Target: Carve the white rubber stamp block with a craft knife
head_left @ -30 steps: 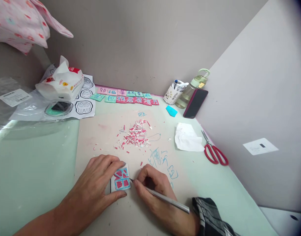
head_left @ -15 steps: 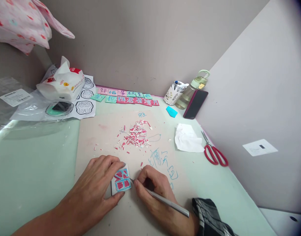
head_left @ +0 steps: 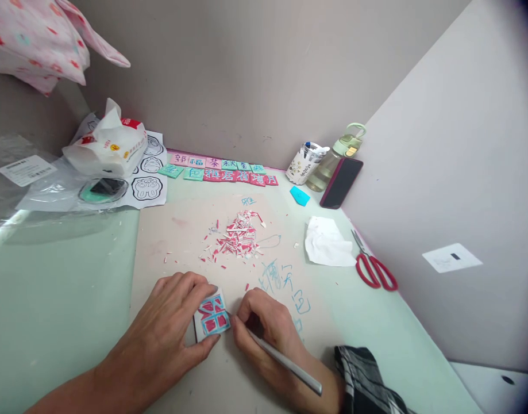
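Between the thumb and forefinger of my left hand [head_left: 173, 322] a small square block [head_left: 213, 315] is pinned to the board. Its face carries a blue-outlined character with red patches and a white border. My right hand [head_left: 268, 333] grips a slim silver craft knife [head_left: 289, 366] like a pen. The knife's tip meets the block's right edge or lies just beside it; the fingers partly cover it. Beyond my hands, a heap of red and white shavings [head_left: 240, 237] lies on the beige board [head_left: 160, 224], which also bears blue handwritten characters.
Coloured character tiles [head_left: 220, 175] line the back. A tissue pack [head_left: 111, 144] and plastic wrapping stand back left. At right are a pen cup [head_left: 302, 164], a bottle [head_left: 332, 161], a phone [head_left: 342, 184], a crumpled tissue [head_left: 328, 244] and red-handled scissors [head_left: 373, 267].
My right hand has shifted slightly left, and the knife's rear end has swung a little left and down. The left hand still holds the block in place.
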A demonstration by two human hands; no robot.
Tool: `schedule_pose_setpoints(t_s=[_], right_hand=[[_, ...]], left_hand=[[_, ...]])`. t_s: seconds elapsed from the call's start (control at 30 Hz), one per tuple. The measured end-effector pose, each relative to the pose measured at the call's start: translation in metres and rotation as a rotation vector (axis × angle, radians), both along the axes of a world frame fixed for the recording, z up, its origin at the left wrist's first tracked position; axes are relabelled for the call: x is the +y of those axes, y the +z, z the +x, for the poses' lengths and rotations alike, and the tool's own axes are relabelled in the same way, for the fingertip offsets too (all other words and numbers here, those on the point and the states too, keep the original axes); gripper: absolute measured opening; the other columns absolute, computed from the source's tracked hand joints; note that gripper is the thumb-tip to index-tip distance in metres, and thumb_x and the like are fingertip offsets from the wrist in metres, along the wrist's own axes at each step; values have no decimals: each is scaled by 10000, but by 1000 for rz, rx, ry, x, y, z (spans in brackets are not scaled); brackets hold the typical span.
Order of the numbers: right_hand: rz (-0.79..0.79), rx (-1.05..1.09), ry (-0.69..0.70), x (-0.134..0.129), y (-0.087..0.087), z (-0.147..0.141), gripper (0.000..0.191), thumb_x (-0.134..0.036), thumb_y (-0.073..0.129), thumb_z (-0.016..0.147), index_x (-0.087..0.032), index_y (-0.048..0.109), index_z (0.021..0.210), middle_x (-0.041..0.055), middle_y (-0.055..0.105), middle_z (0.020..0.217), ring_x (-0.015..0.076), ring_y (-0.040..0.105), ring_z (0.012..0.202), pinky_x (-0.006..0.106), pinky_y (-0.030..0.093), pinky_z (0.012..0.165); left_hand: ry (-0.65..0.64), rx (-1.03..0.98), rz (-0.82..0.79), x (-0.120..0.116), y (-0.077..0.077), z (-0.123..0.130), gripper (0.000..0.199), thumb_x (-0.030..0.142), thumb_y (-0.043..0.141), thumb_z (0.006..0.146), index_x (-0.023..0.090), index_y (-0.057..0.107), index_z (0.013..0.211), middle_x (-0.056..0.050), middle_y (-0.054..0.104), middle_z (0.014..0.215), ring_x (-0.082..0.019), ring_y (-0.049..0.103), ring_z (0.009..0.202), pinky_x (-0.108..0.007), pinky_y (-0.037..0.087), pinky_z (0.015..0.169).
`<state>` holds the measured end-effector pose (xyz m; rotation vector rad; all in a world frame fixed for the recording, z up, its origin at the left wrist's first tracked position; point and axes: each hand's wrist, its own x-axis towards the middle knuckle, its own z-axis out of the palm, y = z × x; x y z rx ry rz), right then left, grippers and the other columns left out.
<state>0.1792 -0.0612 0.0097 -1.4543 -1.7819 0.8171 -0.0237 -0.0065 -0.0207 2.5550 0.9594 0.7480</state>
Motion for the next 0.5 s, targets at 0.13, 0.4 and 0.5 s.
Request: schedule_pose_setpoints(t_s=[0.13,0.4,0.5], right_hand=[[57,-40,23,1,-5,2,229,-89,523,888,-229,396,758,-46,481,716,113,427,622,233,333,593],[93,-91,43,0,-2,0,220,-77,500,871,-231,386,763,-32,494,719,122,437,623,234,323,585],[96,-94,45,0,-2,0,221,-81,499,874,-231,382,762,-32,485,711,122,432,617,234,317,581]], left_hand=[[7,6,0,-1,0,1,454,116,678,796,234,487,1190,-40,604,1104,-280,561,1014,-424,390,870],[12,8,1,0,0,0,435,123,689,799,232,490,1171,-35,606,1075,-281,567,992,-420,390,852],[18,3,6,-1,-1,0,443,126,705,788,229,494,1163,-34,605,1070,-279,568,992,-418,388,856]])
